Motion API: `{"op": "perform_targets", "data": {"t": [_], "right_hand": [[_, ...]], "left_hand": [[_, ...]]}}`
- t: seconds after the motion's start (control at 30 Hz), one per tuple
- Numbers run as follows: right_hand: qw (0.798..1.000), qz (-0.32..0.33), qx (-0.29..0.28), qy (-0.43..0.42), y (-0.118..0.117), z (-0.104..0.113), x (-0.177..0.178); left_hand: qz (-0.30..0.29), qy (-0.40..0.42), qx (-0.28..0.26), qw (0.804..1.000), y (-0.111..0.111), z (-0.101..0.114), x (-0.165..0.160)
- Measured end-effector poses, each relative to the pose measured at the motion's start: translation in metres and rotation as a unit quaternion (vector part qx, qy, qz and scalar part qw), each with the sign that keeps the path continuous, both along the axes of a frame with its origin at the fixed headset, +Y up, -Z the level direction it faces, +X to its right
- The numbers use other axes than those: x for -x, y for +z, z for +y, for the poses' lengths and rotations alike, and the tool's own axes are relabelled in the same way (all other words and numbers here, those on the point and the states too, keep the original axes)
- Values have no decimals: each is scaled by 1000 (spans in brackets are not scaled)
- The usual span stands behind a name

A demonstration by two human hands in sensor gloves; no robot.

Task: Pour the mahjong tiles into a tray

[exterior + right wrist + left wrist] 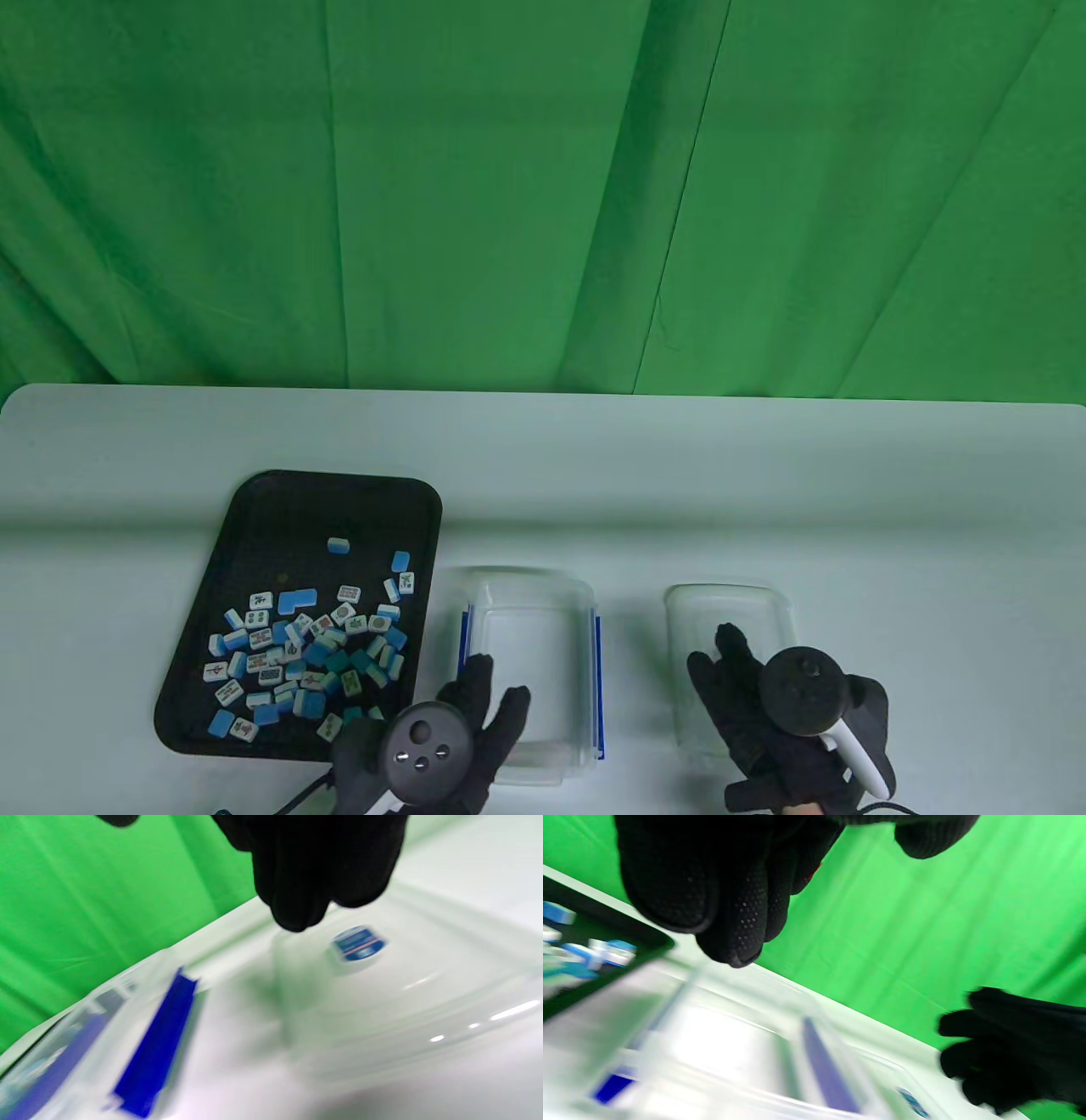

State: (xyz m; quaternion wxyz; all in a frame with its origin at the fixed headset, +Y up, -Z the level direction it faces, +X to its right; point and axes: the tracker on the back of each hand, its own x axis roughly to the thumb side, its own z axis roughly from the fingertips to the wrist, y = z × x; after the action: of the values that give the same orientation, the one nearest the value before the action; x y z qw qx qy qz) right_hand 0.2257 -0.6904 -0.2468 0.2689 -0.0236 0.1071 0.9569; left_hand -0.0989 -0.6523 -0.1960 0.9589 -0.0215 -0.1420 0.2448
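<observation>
A black tray [339, 509] lies at the left of the table and holds many blue-and-white mahjong tiles [305, 654], most of them in its near half. A clear plastic container [526, 628] with blue clips stands right of the tray, with no tiles showing in it. My left hand [496, 692] is over its near left corner with the fingers spread, gripping nothing. My right hand [721, 662] is spread over a clear lid [730, 603] further right. In the left wrist view my fingers [734, 921] hang above the container [734, 1035], beside the tray [606, 925].
The white table [764, 492] ends at a green curtain [543, 187] behind. In the right wrist view the lid [403, 984] bears a round blue sticker [358, 942], and the container's blue clip [157, 1043] lies to its left.
</observation>
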Motion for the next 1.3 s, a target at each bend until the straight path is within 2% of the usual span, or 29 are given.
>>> {"op": "perform_targets", "data": {"t": [0.17,0.23,0.4,0.6,0.8,0.97,1.3], "right_hand": [[998,-58,-16,-9,-3,-24,-28],[998,-62,3,13,-5,-30,-33],[994,-98,-11,47,-7,-36,-41],[989,-131,-8,74,-8,-42,-51],[988,-134,31,64,-10,-51,-59],[989,-129,49,55,-11,-54,-60],[987,-129,60,76,-10,-53,-57]], "left_hand": [[-83,17,28,996,-3,15,-58],[-128,40,83,988,-10,14,-82],[-168,132,216,953,-33,-3,-121],[-174,199,314,912,-54,-33,-152],[-149,221,356,896,-63,-52,-167],[-121,206,358,903,-69,-58,-169],[-111,190,385,896,-68,-75,-176]]}}
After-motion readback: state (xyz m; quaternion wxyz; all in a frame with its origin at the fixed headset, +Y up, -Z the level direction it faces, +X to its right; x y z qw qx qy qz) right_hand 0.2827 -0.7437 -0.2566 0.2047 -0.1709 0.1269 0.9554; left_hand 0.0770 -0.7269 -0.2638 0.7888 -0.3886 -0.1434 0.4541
